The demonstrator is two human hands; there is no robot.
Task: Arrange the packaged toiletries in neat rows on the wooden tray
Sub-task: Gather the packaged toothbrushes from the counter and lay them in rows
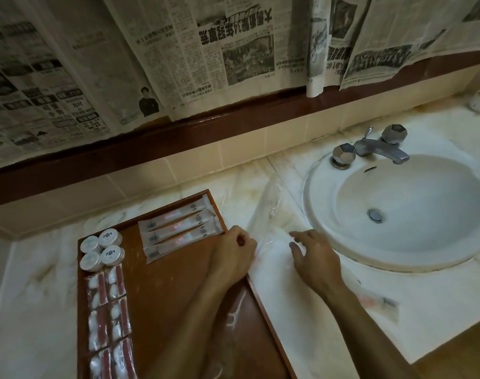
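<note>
**Clear packets at the tray's right edge**

Between the wooden tray [162,310] and the sink [397,209], on the pale counter [329,324], lies a clear plastic bag or bundle of wrappers [269,214], and both of my hands are at it. My left hand [233,255] sits over the tray's right rim with the fingers curled in, seeming to pinch the near edge of that plastic. My right hand [312,258] is spread, fingers relaxed, resting on or just above the film; I cannot tell whether it touches.

On the tray already: three long packets [178,231] side by side at the far end, four round white tubs [102,253] at the far left, and a double column of small sachets [109,318] down the left side. A loose floss pick [234,313] lies on the bare wood near my left forearm. One more long packet [381,302] lies on the counter to the right, well apart from the tray.

I judge these packets very light, limp and slick; the film will crinkle and slide under a flat palm. Better to pinch each one at a sealed end or along its stiff contents, lift rather than drag, and set it beside the existing three so the row stays square.
</note>
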